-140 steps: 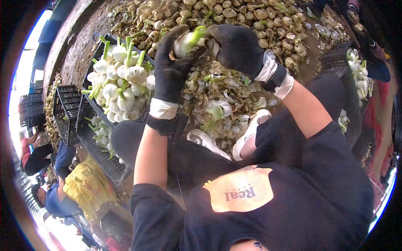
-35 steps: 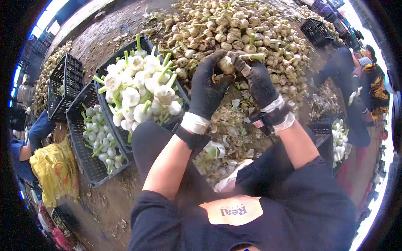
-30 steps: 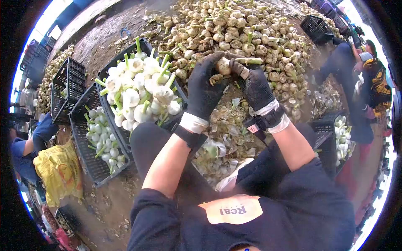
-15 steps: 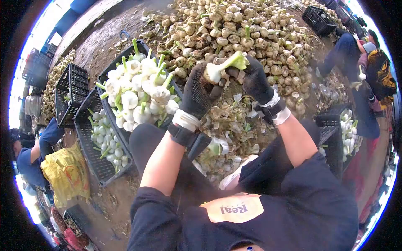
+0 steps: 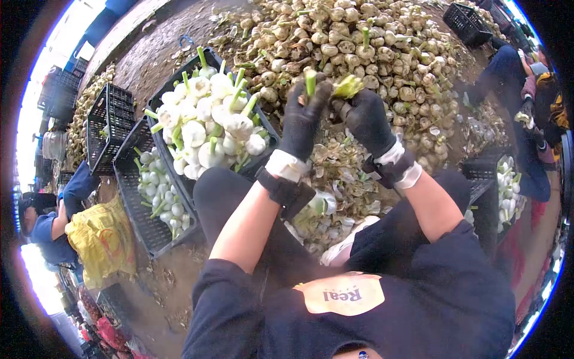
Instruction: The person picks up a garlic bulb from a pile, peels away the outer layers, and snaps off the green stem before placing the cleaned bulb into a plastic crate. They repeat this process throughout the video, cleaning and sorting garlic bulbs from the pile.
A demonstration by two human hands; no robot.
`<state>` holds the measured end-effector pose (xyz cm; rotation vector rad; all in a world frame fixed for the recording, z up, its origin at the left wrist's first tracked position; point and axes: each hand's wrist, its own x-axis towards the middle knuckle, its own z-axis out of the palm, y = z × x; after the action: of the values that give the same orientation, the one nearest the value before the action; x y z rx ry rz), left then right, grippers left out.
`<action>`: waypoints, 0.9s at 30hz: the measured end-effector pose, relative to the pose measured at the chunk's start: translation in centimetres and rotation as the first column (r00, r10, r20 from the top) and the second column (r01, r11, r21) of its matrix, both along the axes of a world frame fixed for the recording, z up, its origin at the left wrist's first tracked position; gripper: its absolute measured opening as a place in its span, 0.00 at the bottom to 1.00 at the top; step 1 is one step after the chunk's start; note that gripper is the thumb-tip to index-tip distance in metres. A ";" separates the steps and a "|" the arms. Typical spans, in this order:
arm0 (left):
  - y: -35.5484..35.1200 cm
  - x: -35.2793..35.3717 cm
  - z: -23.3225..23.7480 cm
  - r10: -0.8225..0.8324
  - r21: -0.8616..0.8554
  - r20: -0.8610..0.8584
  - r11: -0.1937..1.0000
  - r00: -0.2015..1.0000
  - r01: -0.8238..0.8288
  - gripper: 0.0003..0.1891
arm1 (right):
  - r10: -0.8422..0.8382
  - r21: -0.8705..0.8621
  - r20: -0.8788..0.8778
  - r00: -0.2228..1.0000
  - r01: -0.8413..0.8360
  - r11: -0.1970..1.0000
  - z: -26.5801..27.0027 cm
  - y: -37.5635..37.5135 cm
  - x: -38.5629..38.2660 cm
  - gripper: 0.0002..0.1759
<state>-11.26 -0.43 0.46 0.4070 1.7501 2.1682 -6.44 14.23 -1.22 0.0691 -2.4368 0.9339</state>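
Note:
My left hand (image 5: 301, 122), in a dark work glove, is closed around a garlic bulb whose green stem (image 5: 310, 84) sticks up past the fingers. The bulb itself is mostly hidden by the glove. Close beside it, my right hand (image 5: 369, 118), gloved too, pinches a ragged yellow-green piece of garlic stem skin (image 5: 348, 87). Both hands are raised over a litter of loose garlic skins (image 5: 338, 161) on the ground between my legs. To their left, a black crate (image 5: 268, 128) is heaped with clean white garlic bulbs (image 5: 206, 110).
A large pile of unpeeled garlic (image 5: 382, 48) spreads ahead. Another black crate (image 5: 128, 179) with white bulbs stands at left, near a yellow sack (image 5: 101, 239). Crated bulbs (image 5: 507, 191) are at right. Other people sit at the far left and far right.
The stem in my left hand has turned from lying across toward my right hand to pointing up. Skin is now in my right fingers, apart from the stem. The whole view has shifted slightly.

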 end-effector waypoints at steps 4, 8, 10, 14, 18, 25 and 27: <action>-0.1 -0.1 -1.1 0.058 0.024 -0.399 0.998 0.915 -0.053 0.20 | -0.109 -0.105 0.095 0.989 0.119 0.987 1.3 1.6 -0.8 0.13; -1.7 -0.5 0.1 -0.096 0.128 -0.344 0.981 0.934 0.148 0.22 | -0.190 0.302 0.132 0.973 0.143 0.942 -2.4 3.5 0.2 0.07; -2.8 -1.5 0.2 -0.126 0.059 -0.379 0.985 0.917 0.159 0.24 | 0.138 0.301 0.545 0.827 -0.346 0.888 -4.8 3.2 1.2 0.14; -4.0 -1.7 0.6 -0.044 -0.126 -0.633 0.991 0.773 -0.047 0.23 | 0.465 0.213 0.440 0.768 -0.593 0.777 -4.1 2.0 2.7 0.27; -3.9 -1.6 0.7 -0.068 -0.229 -0.715 0.963 0.696 -0.140 0.20 | 0.329 -0.270 0.209 0.921 -0.269 0.925 1.5 -1.6 0.7 0.19; -4.2 -2.1 0.6 0.041 0.138 -0.401 0.990 0.915 0.016 0.20 | 0.567 -0.908 0.002 0.824 -0.236 0.347 5.0 -2.1 1.0 0.18; -4.7 -3.5 1.2 -0.061 0.535 0.193 0.843 0.979 -0.053 0.22 | 0.621 -0.780 0.130 0.773 -0.306 0.545 4.4 -1.0 0.7 0.18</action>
<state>-14.73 -5.14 1.62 0.2985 1.0065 2.5768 -5.69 13.28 3.21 0.3019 -2.1944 2.3369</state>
